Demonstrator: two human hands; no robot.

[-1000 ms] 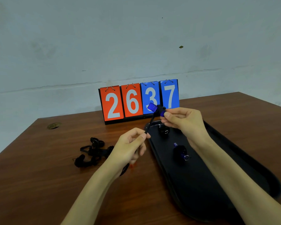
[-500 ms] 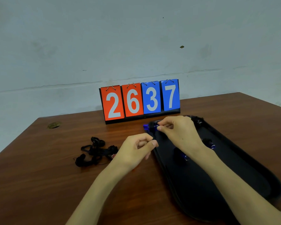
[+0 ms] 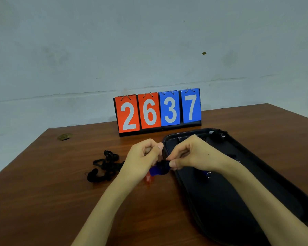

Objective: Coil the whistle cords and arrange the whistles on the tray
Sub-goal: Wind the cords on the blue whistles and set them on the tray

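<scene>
Head view of a brown wooden table (image 3: pixel 43 192) with a black tray (image 3: pixel 220 206) on its right half. Both hands meet at the tray's near-left rim, just above the table. The right hand (image 3: pixel 194 153) pinches a coiled black cord (image 3: pixel 163 165) between the thumb tip and the curled fingers; the coil is a small, dense, fuzzy bundle. It sits against the blue whistle (image 3: pixel 155 170), a glossy translucent blue plastic body that juts out to the left beneath the coil, low over the table just outside the tray's rim. The left hand (image 3: pixel 142 157) is curled, thumb laid along the index finger, close beside the coil — whether it pinches any cord between them cannot be told. A red whistle (image 3: pixel 148 178), translucent and blurred, lies on the table just below the blue one. Farther left lies a loose tangle of black cords (image 3: pixel 105 166), uncoiled, well apart from the tray. On the tray, a second blue whistle (image 3: pixel 207 173) with a metal ring shows below the right wrist, and a dark cord bundle (image 3: pixel 219 134) rests at the far corner. Behind stands a flip scoreboard (image 3: pixel 158 112) — two orange cards and two blue, reading 2637.
</scene>
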